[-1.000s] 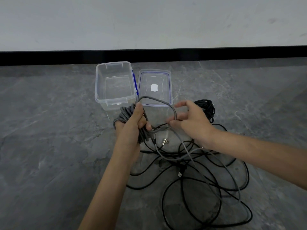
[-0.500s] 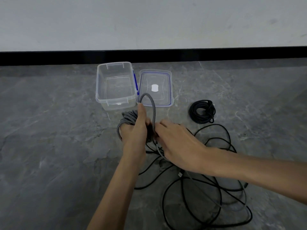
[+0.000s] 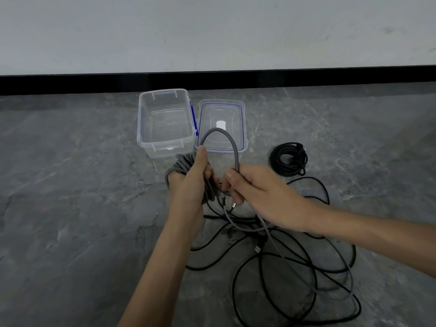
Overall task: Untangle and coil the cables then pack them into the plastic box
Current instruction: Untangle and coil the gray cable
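Two cables look coiled or nearly so; one tangle waits. Our left hand grips the grey coil, turns wrapped round the hand, thumb up on the top turn. Our right hand pinches the grey tail, which arches up in front of the lid & drops back btw both hands; a metal plug hangs just under the right fingers. Open plastic box stands toward the far edge of the floor, nothing in it that we see, w/ the lid flat just beside it on the right. Right of the lid lies the black coil, not yet packed. Toward the near edge sprawls loose black cable, w/ a thin grey line running thru it.

Risks, as we judge them:
1) Tail wrapped too slack → coil springs open once the left hand lets go.
2) Left grip eases during the wrap → turns slide off the fingers & drop onto the black mess, i.e. new tangle.
3) Thin grey line runs up near our hands; can't tell if it's caught in the coil. If so, lifting to the box drags the tangle along.
4) Plug left dangling may snag the box rim.
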